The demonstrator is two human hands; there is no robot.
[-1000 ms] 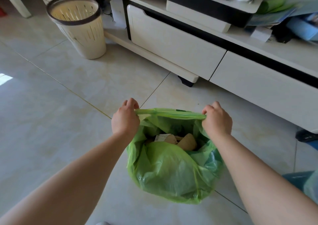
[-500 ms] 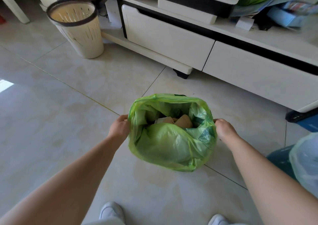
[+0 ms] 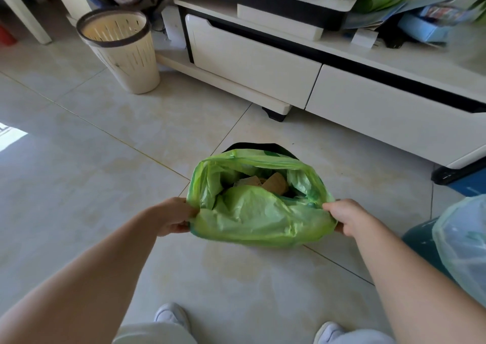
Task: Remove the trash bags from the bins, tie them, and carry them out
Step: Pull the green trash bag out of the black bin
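A green trash bag (image 3: 252, 217) sits on the tiled floor in front of me, its mouth open, with cardboard and paper scraps inside. My left hand (image 3: 173, 216) grips the bag's left rim and my right hand (image 3: 347, 216) grips the right rim, pulling the near edge wide. A dark edge shows behind the bag; I cannot tell what it is. A cream slotted bin (image 3: 121, 51) stands without a bag at the far left.
A white TV cabinet (image 3: 263, 62) with drawers runs along the far side, cluttered on top. A teal bin (image 3: 426, 243) lined with a pale translucent bag (image 3: 462, 246) stands at the right edge. My white shoes (image 3: 171, 314) are at the bottom.
My hands have slid from the far rim of the bag down to its left and right sides, and the mouth has spread open. The view has pulled back, showing my shoes.
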